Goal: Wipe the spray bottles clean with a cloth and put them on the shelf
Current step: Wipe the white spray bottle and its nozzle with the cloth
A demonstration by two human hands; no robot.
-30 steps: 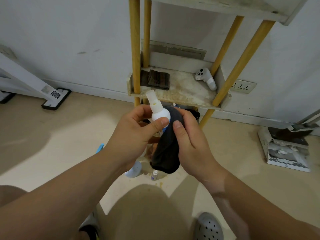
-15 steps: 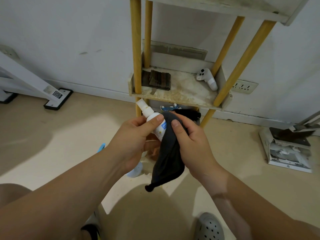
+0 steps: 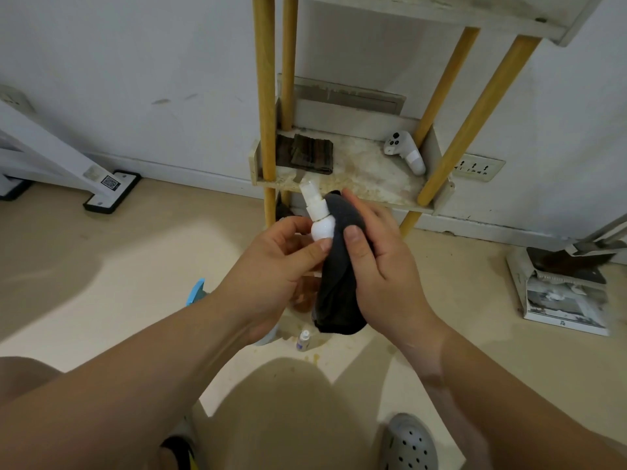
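spray bottle (image 3: 320,228) is up in the air between both hands, just in front of the lower shelf (image 3: 366,174), with its nozzle tilted up and to the left. my left hand (image 3: 271,269) pinches the white body between thumb and curled fingers. my right hand (image 3: 383,266) is curled round the dark cloth (image 3: 339,300), its thumb pressing the cloth against the bottle's right side. cloth and fingers hide most of the body, so i cannot tell how clean it is.

to wipe well, i judge the left hand should turn the bottle while the right drags the cloth down the body, then works round the bare neck and nozzle. a low, light grip seems wise, since the small bottle could slip or the pump get pressed.

the shelf board looks stained, with a folded dark rag (image 3: 310,154) at its left and a white controller (image 3: 405,154) at its right. the bottle would fit between them. on the beige floor (image 3: 135,266) below, 1 small bottle (image 3: 303,340) stands near the cloth's hanging end. a wall socket (image 3: 478,167) sits right of the shelf.
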